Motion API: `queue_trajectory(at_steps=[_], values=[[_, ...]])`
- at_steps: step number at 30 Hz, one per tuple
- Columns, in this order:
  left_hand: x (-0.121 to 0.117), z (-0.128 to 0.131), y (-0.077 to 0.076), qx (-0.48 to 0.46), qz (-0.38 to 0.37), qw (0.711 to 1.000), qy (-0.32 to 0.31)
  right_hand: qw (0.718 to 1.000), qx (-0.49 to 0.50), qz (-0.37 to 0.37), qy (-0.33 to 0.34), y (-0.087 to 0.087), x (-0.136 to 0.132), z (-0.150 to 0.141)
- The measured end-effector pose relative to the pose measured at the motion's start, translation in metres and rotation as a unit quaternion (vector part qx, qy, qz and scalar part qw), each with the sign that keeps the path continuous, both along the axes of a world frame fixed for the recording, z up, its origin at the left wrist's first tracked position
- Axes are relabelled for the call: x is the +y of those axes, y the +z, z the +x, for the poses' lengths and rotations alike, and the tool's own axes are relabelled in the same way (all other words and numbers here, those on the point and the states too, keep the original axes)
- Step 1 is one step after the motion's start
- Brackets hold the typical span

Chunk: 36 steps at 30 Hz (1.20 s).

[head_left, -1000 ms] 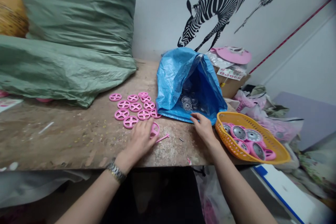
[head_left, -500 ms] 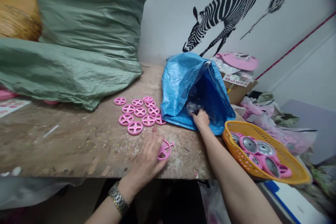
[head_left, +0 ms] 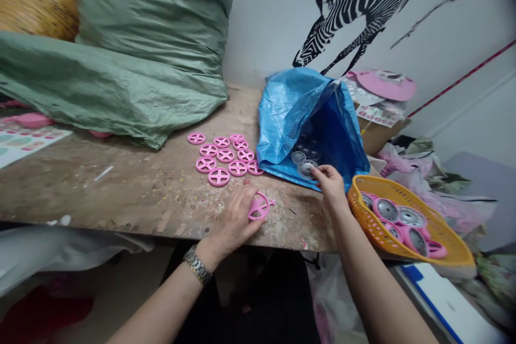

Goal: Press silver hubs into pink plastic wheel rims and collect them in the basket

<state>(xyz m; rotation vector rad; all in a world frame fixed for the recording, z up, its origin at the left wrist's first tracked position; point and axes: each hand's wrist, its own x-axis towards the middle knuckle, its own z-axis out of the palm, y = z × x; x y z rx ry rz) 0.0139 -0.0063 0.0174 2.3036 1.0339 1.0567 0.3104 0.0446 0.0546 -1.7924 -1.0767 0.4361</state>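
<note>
My left hand rests on the wooden table, its fingers closed around the edge of a pink spoked ring that has a small peg on its right side. At the mouth of the blue bag, my right hand pinches a silver-grey round disc. More grey discs lie inside the bag, partly in shadow. Several pink spoked rings are spread flat on the table left of the bag.
A yellow basket at the right holds several pink-and-grey wheels. The big green sack stands at the back left. Behind the bag is a cardboard box with a pink visor on top. A small dark pin lies on the table.
My right hand has drawn back from inside the bag to its opening, with a grey disc in its fingers. My left hand stays on the pink ring. The view has tilted down.
</note>
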Motion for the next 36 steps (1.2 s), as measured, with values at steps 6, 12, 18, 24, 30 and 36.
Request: queue_trajectory(at_steps=[6,12,18,24,30,36], values=[[-0.005,0.007,0.003,0.010,0.042,0.999,-0.010,0.972,0.178,0.002,0.155,0.022,-0.072,-0.068],[-0.019,0.019,0.020,0.003,0.077,0.997,-0.030,0.963,0.166,-0.006,0.214,0.016,-0.095,-0.104],[-0.029,0.020,0.025,0.000,0.085,0.995,-0.049,0.949,0.250,0.009,0.191,0.004,-0.104,-0.122],[-0.034,0.020,0.023,-0.053,-0.044,0.997,-0.038,0.942,0.282,0.028,0.182,0.011,-0.113,-0.127],[-0.035,0.018,0.038,-0.222,-0.396,0.883,-0.117,0.953,0.246,0.034,0.174,0.015,-0.123,-0.124],[-0.039,0.016,0.039,-0.226,-0.420,0.869,-0.131,0.944,0.217,-0.004,0.248,0.014,-0.130,-0.116]])
